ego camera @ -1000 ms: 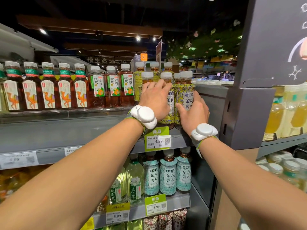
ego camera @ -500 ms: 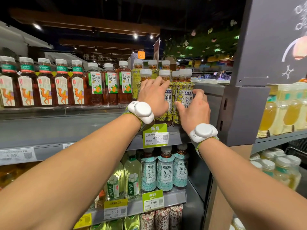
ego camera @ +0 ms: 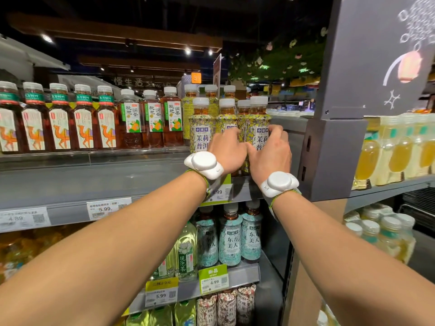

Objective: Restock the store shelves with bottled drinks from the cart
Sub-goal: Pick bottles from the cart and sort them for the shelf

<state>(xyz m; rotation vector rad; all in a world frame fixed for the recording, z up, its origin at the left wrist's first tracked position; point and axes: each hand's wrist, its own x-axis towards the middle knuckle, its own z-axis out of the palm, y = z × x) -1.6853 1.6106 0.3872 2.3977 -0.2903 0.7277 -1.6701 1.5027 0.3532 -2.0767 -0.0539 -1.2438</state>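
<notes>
Our right hand (ego camera: 270,154) wraps the end bottle (ego camera: 259,123), thumb on its front and fingers round its far side. Our left hand (ego camera: 227,152) curls on the neighbour bottle (ego camera: 227,118) just beside it, both bottles standing near the lip of the top shelf (ego camera: 70,182). We judge the risks plain: the pack is tight, so a hard shove could topple the row behind, and a careless release this near the edge could tip a bottle towards us. Our right fingers could also jam against the grey upright (ego camera: 329,161) beside them. We count seven yellow-label bottles (ego camera: 200,128), four in front and three behind. Left of our left hand stand three green-and-orange-label bottles (ego camera: 150,123), then five camel-label bottles (ego camera: 58,128). Below our wrists stand three teal bottles (ego camera: 229,241). No cart shows.
</notes>
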